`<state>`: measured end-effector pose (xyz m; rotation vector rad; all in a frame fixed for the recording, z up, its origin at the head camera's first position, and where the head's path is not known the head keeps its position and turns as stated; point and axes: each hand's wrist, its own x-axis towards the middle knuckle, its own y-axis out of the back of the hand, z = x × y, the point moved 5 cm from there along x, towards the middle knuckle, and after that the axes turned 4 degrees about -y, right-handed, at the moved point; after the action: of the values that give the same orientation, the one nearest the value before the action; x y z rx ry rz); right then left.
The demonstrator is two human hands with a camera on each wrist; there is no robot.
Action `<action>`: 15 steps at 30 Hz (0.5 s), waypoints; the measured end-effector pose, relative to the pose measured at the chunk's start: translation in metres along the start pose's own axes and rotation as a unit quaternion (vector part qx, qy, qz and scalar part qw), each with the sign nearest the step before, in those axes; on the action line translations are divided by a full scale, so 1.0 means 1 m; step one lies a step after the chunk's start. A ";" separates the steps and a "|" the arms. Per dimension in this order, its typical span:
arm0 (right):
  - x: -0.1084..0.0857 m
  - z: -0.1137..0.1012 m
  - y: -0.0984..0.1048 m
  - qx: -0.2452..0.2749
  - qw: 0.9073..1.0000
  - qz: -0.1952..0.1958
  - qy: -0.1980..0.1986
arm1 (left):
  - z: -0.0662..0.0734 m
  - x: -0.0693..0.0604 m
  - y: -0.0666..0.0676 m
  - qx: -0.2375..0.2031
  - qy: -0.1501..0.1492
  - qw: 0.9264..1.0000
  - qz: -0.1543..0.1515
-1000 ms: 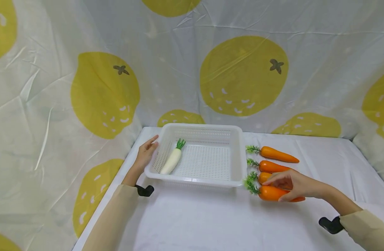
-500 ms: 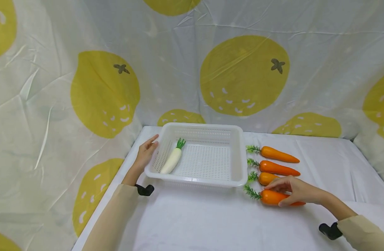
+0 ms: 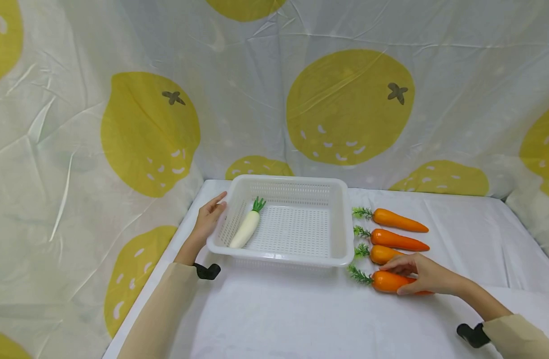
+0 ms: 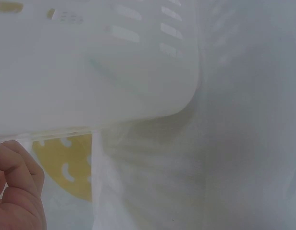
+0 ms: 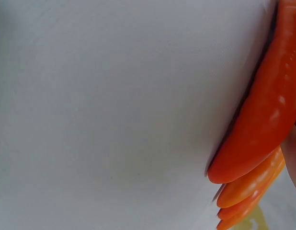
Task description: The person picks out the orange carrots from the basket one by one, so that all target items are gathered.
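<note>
In the head view, my left hand [image 3: 208, 217] rests against the left side of a white plastic basket [image 3: 279, 258], fingers fairly straight at its rim. A white radish with a green top [image 3: 246, 229] lies slanted inside the basket, by its left wall. To the basket's right, my right hand [image 3: 429, 274] holds the nearest carrot [image 3: 386, 281] between thumb and fingers. That carrot [image 5: 263, 115] lies on the cloth in the right wrist view. Behind it, more carrots lie in a row: an orange one [image 3: 381, 255] partly hidden by the hand, a redder one [image 3: 397, 240] and the farthest [image 3: 397, 220].
A white cloth [image 3: 274, 314] covers the table. Lemon-printed sheets [image 3: 238, 99] hang behind and to the left. The basket's right rim stands close to the carrots' leafy tops [image 3: 360, 273]. Black wrist straps [image 3: 207, 272] show at both sleeves.
The nearest carrot has moved slightly toward me, away from the one behind it, with my right hand on it. My left hand and the basket have stayed put.
</note>
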<state>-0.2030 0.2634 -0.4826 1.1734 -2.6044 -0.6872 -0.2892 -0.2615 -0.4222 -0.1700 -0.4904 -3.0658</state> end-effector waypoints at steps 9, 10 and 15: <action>-0.004 0.003 0.000 0.003 1.000 0.014 0.000 | 0.000 0.000 0.001 -0.009 0.006 1.000 0.004; -0.004 0.003 0.001 0.005 1.000 0.017 0.000 | 0.000 0.000 0.001 -0.009 0.007 1.000 0.004; -0.005 0.004 0.002 0.013 1.000 0.027 0.003 | -0.003 0.002 0.001 -0.014 0.015 1.000 0.003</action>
<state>-0.2024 0.2697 -0.4848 1.1071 -2.6367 -0.6406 -0.2910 -0.2634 -0.4249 -0.1245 -0.4445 -3.0659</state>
